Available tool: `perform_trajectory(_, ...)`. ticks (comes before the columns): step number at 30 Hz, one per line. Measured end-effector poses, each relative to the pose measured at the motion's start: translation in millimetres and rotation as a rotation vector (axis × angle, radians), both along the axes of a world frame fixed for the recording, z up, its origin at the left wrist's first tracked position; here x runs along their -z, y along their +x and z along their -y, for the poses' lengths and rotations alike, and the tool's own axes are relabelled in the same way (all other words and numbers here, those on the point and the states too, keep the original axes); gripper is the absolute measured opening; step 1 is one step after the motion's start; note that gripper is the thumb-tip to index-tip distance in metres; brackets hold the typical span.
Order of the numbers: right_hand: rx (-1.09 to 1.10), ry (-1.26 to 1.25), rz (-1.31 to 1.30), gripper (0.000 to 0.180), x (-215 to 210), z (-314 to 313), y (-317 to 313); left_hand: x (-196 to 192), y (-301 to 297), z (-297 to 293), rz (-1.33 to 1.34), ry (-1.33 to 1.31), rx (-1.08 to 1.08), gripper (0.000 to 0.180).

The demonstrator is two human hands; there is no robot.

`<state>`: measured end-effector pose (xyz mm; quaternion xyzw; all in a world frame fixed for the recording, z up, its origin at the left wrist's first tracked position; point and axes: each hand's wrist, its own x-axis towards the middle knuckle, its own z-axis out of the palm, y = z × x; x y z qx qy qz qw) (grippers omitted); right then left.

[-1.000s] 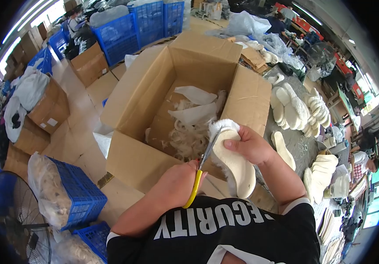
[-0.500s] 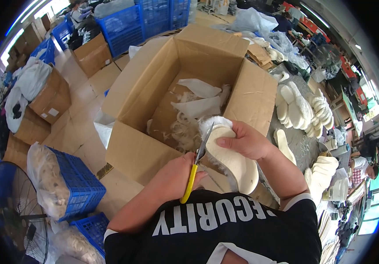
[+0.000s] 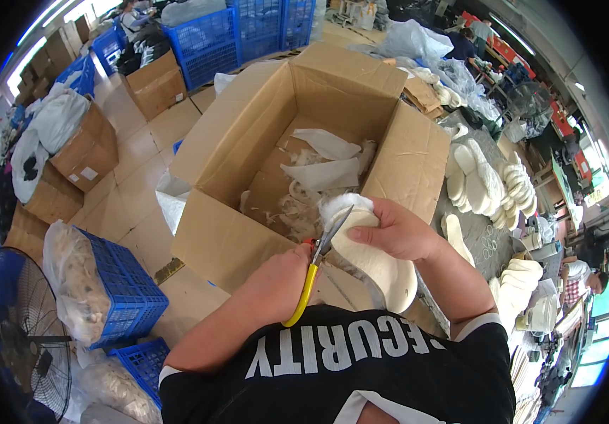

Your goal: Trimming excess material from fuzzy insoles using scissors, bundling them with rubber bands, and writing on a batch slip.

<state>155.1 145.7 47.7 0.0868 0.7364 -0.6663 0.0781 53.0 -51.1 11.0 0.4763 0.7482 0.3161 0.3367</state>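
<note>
One big cardboard box (image 3: 276,141) stands open in front of the person, its flaps turned outward, and it takes most of the middle of the view. Inside it lie white and cream scraps (image 3: 322,169) of cut material, some flat, some thin and curled.

Over the near right corner of the box the person holds a cream insole (image 3: 371,258). It is long and oval, with a smooth pale face and a white fluffy edge at the far end, which points toward the box. The near end hangs down toward the person's black shirt.

Right hand (image 3: 396,230) lies on top of the insole, fingers closed over its upper side, thumb below, so it grips the piece firmly.

Left hand (image 3: 283,272) is closed around the yellow handles of the scissors (image 3: 315,272). The metal blades are slightly apart and touch the fluffy edge of the insole at its left side.

On the table (image 3: 481,233) at the right, more cream insoles (image 3: 484,180) stand in stacks and rows. At the left on the floor, blue plastic crates (image 3: 117,283) hold white bags.
</note>
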Motion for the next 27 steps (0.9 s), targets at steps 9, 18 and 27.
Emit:
perform_trajectory(9,0.058,0.005,-0.002,0.034,2,-7,5,13,-3,4,-0.145,-0.009,0.036,0.026)
perform_trajectory(18,0.016,-0.551,0.033,0.044,12,-2,-6,46,-27,-3,1.379,0.352,0.273,0.062)
perform_trajectory(27,0.299,-0.454,-0.023,0.029,13,-12,7,74,-31,-9,0.906,0.428,-0.432,0.035)
